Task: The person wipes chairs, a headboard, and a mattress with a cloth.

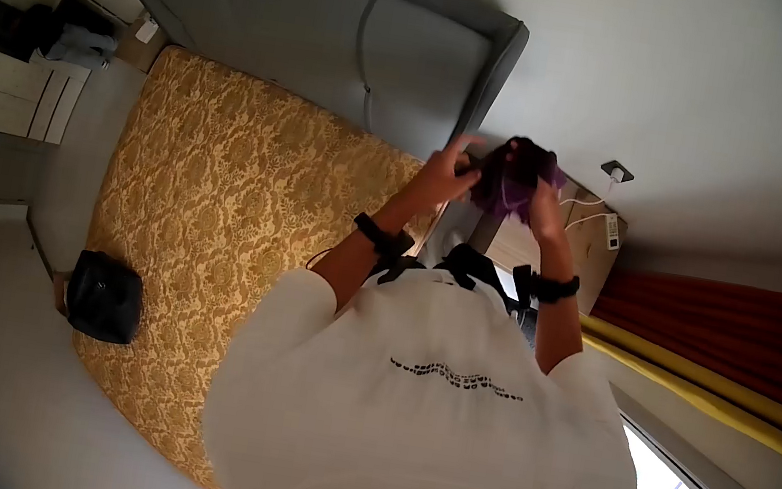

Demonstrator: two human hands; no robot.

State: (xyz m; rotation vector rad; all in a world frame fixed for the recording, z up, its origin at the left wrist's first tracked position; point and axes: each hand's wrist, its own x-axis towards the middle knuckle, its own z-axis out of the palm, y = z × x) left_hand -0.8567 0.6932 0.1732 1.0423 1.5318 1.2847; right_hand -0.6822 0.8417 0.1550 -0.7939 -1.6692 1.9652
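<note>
A dark purple piece of cloth (504, 183), bunched up with a thin light line across it, is held out in front of my body. My right hand (548, 209) grips its right side, thumb and fingers closed on the fabric. Just left of the cloth is my left hand (444, 174), its fingers apart and curved. A small dark patch shows between those fingers, and I cannot tell whether it belongs to the cloth. Black bands circle both wrists.
A bare mattress (214, 208) with a gold pattern lies to the left, against a grey headboard (311, 35). A black bag (105, 297) sits at its far-left edge. On the right are a wooden nightstand (587, 249), a wall socket (616, 172) with a white charger, and red curtains (722, 330).
</note>
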